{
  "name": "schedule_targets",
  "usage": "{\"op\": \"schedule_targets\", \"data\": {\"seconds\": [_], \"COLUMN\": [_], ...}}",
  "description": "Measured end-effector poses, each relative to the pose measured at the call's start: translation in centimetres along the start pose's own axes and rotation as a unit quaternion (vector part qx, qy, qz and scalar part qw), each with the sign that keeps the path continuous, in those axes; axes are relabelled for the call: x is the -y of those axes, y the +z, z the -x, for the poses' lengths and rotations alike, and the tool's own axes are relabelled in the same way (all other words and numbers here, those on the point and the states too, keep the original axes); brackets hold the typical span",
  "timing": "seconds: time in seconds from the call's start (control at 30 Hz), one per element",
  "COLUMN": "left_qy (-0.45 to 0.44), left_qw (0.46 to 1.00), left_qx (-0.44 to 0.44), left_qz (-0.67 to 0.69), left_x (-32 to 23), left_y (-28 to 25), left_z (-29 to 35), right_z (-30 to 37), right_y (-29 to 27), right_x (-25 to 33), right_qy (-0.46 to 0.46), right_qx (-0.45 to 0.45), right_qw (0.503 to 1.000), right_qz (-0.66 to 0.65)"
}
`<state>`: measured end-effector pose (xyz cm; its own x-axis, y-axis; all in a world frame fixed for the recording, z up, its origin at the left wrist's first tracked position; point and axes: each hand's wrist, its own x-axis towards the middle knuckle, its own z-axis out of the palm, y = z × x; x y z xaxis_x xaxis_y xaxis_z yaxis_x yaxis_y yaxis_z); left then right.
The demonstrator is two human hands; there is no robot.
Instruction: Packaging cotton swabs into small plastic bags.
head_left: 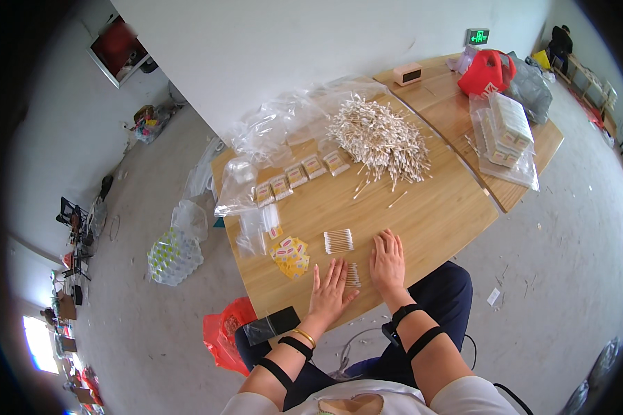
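My left hand [330, 290] lies palm down near the front edge of the table, fingers stretched, its side against a small row of cotton swabs [354, 275]. On the other side of that row my right hand [387, 261] rests flat, fingers extended and holding nothing. Just beyond both hands lies a second neat row of cotton swabs [338, 241]. Fanned yellow printed cards [291, 256] are left of my left hand. A large loose heap of cotton swabs [381, 138] covers the far part of the table, with a few strays at its near edge.
Several small packed bundles [296, 176] line up at the far left, near clear plastic bags [237, 187]. A dark flat object [271, 326] sits at the front left corner, above a red bag [227, 332]. The adjoining table holds wrapped packs [509, 124] and a red bag [483, 75].
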<state>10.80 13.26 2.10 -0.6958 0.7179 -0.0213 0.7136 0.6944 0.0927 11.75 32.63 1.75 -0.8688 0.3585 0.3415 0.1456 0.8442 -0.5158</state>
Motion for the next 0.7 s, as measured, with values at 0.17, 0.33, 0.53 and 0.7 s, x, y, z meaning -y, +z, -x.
{"op": "schedule_targets", "data": {"seconds": [0.17, 0.33, 0.53, 0.7], "left_qy": [-0.014, -0.017, -0.047, -0.126], "left_qw": [0.999, 0.997, 0.98, 0.983], "left_qx": [0.007, -0.013, -0.01, -0.048], "left_qz": [0.038, 0.079, 0.194, 0.127], "left_x": [-0.3, 0.0, 0.6, 2.8], "left_y": [-0.2, 0.2, -0.7, 0.0], "left_z": [-0.5, -0.3, -0.2, 1.0], "right_z": [0.1, 0.1, 3.1, 5.1], "right_y": [0.1, -0.2, -0.6, -1.4], "right_x": [-0.1, 0.0, -0.1, 2.7], "right_qy": [0.003, 0.006, -0.063, -0.126], "right_qx": [0.002, 0.005, 0.098, 0.173], "right_qw": [1.0, 0.999, 0.987, 0.977], "right_qz": [0.005, -0.034, -0.109, -0.011]}}
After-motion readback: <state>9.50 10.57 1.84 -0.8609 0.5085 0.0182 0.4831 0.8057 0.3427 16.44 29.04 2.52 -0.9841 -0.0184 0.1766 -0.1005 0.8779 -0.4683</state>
